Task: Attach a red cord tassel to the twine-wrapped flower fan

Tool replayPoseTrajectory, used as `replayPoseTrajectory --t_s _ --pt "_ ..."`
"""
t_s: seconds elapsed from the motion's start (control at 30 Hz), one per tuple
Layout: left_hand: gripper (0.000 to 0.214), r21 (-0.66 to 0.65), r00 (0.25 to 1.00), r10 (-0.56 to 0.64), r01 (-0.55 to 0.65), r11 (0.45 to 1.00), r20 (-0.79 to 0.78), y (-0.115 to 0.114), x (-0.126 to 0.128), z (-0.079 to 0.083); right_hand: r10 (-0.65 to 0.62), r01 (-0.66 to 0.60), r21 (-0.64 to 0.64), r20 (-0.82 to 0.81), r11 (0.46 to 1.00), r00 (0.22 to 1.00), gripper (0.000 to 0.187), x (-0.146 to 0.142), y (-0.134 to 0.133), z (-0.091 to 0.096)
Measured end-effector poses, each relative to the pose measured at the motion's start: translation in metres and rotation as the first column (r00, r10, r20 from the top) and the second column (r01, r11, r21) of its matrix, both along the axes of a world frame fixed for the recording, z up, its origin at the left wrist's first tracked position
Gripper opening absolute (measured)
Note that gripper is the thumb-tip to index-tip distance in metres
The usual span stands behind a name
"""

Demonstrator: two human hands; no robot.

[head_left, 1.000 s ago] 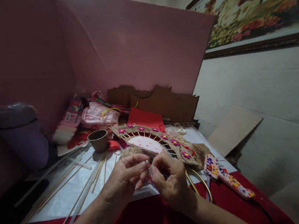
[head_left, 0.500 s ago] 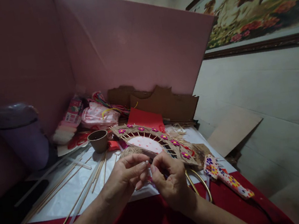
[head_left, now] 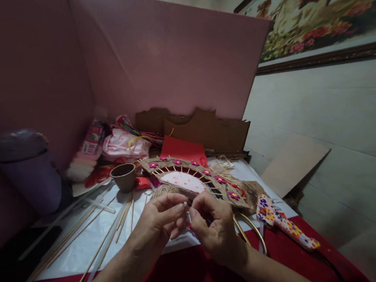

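My left hand (head_left: 164,219) and my right hand (head_left: 214,226) meet fingertip to fingertip over the near part of the white sheet. Both are closed in a pinch around something tiny that I cannot make out; a bit of red shows between them. Just beyond lies a fan-shaped craft piece (head_left: 191,164) of burlap and thin sticks, with magenta flowers along its arc and a dotted pink-white fabric centre (head_left: 184,182). A coil of twine (head_left: 165,190) sits by its left end. Gold-handled scissors (head_left: 256,231) rest beside my right wrist, partly hidden by it.
A brown cup (head_left: 124,178) stands left of the fan, near loose wooden sticks (head_left: 123,215). A flower-covered glue gun (head_left: 287,225) lies at the right edge. Behind are folded dotted cloth (head_left: 125,145), red card (head_left: 182,147) and torn cardboard (head_left: 207,126). A purple container (head_left: 29,172) stands far left.
Both hands stay in nearly the same place. Slightly more red shows between the fingertips now.
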State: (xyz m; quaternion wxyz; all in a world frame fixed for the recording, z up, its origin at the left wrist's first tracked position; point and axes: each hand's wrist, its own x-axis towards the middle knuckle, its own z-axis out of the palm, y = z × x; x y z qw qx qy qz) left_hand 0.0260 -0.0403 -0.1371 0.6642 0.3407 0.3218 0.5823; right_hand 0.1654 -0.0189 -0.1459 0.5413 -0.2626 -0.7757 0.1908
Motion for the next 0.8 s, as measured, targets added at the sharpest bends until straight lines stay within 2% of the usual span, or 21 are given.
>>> replayPoseTrajectory --t_s 0.27,0.8 --pt "0.021 -0.018 1.0 0.003 -0.003 1.0 -0.011 0.0003 -0.0013 -0.0052 0.006 -0.006 -0.005 -0.001 1.0 1.0 0.014 -0.0005 -0.0001 -0.0009" --pt "0.021 -0.018 1.0 -0.013 0.013 1.0 -0.02 0.0008 -0.0013 -0.0046 0.012 -0.012 -0.009 -0.007 1.0 1.0 0.014 -0.0006 0.0006 -0.001"
